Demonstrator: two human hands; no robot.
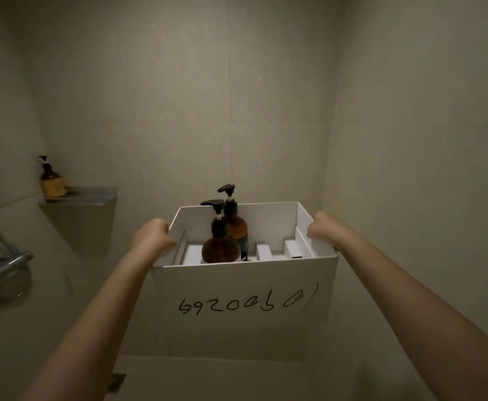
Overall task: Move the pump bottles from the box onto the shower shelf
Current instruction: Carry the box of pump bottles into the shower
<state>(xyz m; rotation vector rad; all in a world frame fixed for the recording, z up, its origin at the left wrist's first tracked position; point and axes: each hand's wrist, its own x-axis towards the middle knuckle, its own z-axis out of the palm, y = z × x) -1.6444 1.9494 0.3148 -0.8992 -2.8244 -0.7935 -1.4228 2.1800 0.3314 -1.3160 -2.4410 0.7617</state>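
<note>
I see two amber pump bottles standing upright in the white box (244,290), their long axes vertical; the nearer bottle (220,247) has its black pump spout pointing left, and the farther bottle (235,225), just behind and touching or nearly touching it, also points its spout left and rises above the box's rim. Handwritten black digits run across the box's near wall, upside down from my view; I read them roughly as "10900269", though I cannot be sure of every figure. Inside, white cardboard dividers form slots; the two bottles sit left of centre and the slots to their right hold nothing I can make out. My left hand (154,237) is curled against the box's left wall and my right hand (324,230) against its right wall, holding the box up between them in front of the shower wall; the fingers are hidden, so I cannot tell exactly how they grip. A third amber pump bottle (51,180) with a yellowish label, too small to read, stands upright on the metal shelf (92,195) at the left corner, well apart from the box. A chrome shower fitting (4,270) shows at lower left.
</note>
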